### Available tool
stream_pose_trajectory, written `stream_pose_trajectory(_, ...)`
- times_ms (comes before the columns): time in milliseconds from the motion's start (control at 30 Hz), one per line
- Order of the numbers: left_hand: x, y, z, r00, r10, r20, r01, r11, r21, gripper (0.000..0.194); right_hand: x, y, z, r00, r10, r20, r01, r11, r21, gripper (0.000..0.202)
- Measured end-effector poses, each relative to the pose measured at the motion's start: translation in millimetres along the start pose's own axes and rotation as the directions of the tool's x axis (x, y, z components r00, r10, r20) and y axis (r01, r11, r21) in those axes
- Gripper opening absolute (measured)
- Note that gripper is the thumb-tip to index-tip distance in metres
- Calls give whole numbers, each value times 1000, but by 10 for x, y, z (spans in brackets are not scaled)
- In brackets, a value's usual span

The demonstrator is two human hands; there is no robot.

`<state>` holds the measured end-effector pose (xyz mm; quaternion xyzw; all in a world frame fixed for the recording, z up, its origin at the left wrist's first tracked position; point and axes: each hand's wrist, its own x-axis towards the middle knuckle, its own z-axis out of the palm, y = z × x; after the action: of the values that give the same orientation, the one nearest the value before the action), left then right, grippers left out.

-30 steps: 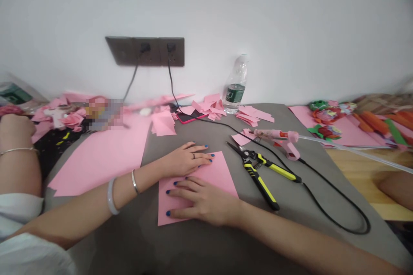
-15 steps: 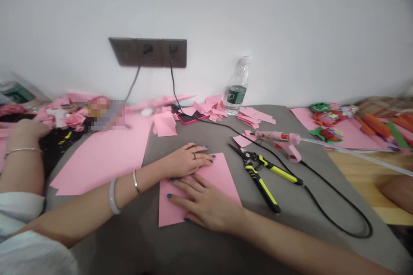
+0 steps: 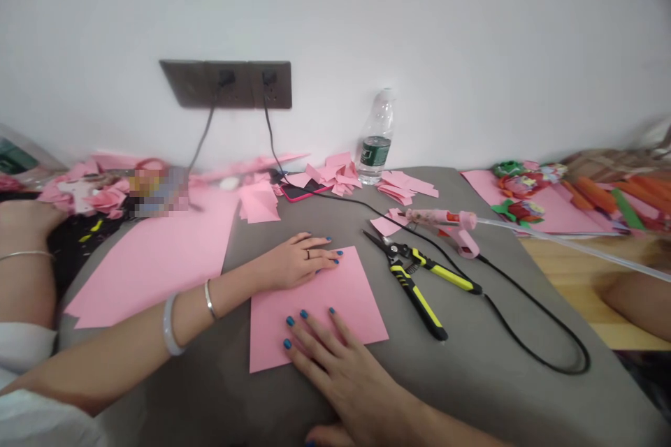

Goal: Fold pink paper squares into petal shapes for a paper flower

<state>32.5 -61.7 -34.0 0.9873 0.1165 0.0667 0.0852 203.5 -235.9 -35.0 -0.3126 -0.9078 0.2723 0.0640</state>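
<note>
A square sheet of pink paper point(image 3: 361, 300) lies flat on the grey table. My left hand point(image 3: 301, 262), wearing a dark ring, rests palm down along the sheet's far left edge, its fingers stretched to the right. Nearer to me, my right hand point(image 3: 346, 370) lies spread with its fingertips on the lower part of the paper and its thumb out toward the near side. Neither hand grips anything. Shears point(image 3: 414, 279) with yellow and black handles lie just right of the sheet, blades apart.
A pink hot glue gun point(image 3: 451, 222) with a glue stick and black cord lies behind the shears. A water bottle point(image 3: 376, 143) stands by the wall near pink paper pieces point(image 3: 338, 174) and a phone point(image 3: 301, 190). Large pink sheets point(image 3: 157, 265) and another person's arm point(image 3: 26, 265) are at left.
My right hand has slid back toward me, away from my left hand, uncovering more of the paper. My left hand stays on the sheet's far edge. The view has shifted slightly.
</note>
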Motion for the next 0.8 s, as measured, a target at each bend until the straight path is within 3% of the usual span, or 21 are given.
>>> stream_pose_trajectory(267,-14,-3,22,999,22,-47,-21,1000,5,39,-251,40,-43,998,54,-33,-54,998,-8,72)
stream_pose_trajectory(567,-6,-2,14,998,37,-59,-37,999,8,37,-347,54,-210,978,133,-157,-147,986,-79,36)
stream_pose_trajectory(800,-11,-12,27,997,37,-63,-36,999,11,36,-527,208,-264,942,101,-320,-149,980,-129,25)
